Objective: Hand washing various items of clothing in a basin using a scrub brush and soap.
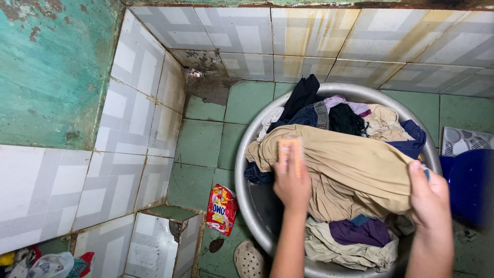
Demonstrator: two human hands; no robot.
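Fingers of the left hand (291,181) are pinched on an orange soap bar (290,154) being rubbed on tan cloth (355,162), gripped by the right hand (429,198); firm strokes seem needed next.

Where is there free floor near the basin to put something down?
Bare green floor lies left of the metal basin, between it and the tiled wall, above the red packet. The basin is heaped with clothes, where both hands, left and right, work. A blue tub crowds the basin's right side.
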